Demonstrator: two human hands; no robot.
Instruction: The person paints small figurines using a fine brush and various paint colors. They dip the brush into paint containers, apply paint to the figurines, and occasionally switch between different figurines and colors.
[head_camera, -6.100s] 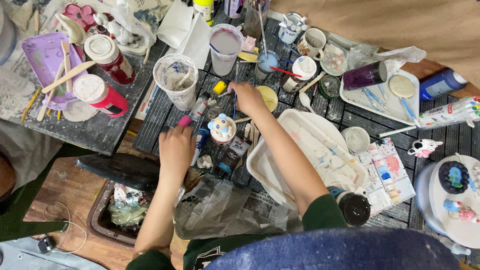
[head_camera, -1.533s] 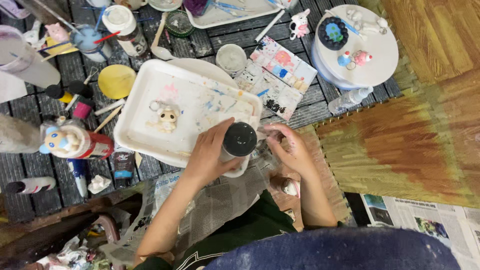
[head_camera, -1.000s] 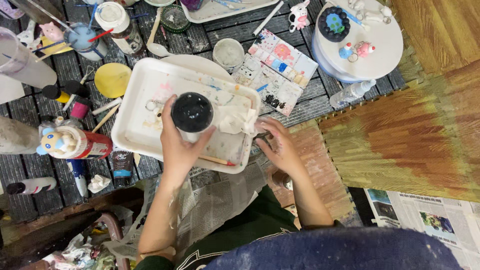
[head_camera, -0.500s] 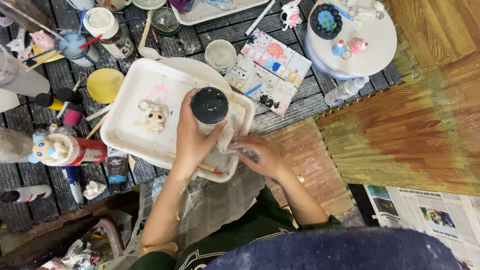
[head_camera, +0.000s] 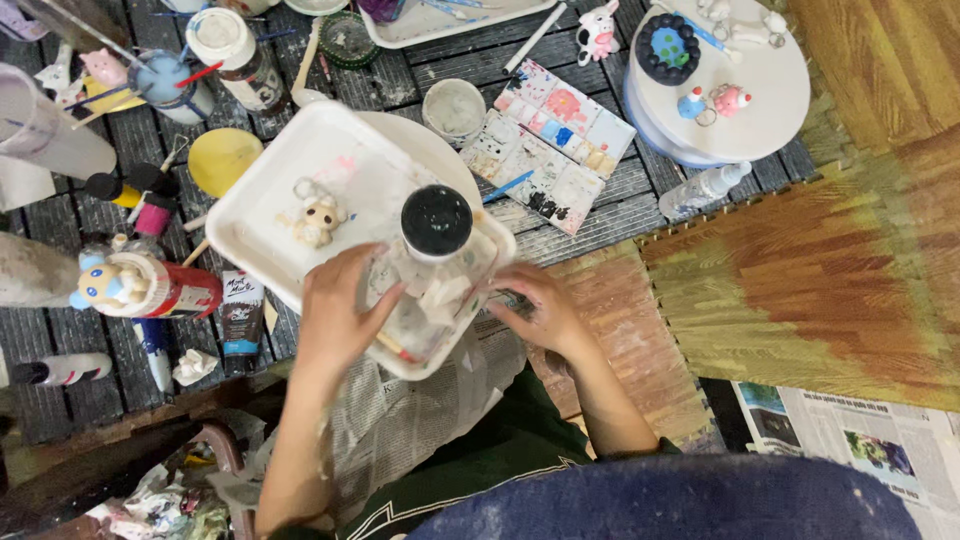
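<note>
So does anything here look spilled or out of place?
Nothing looks freshly spilled. The white tray is paint-smeared, and a clear spray bottle lies on its side by the round white stand.

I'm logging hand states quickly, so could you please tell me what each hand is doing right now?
Left hand: closed around the clear black-capped bottle.
Right hand: beside the white tray; its grip cannot be told.

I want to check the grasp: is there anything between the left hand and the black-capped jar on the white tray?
Nothing visible. The left hand lies directly against the side of the clear jar with the black cap, over the white tray. The right hand is apart, at the tray's near right corner.
</note>
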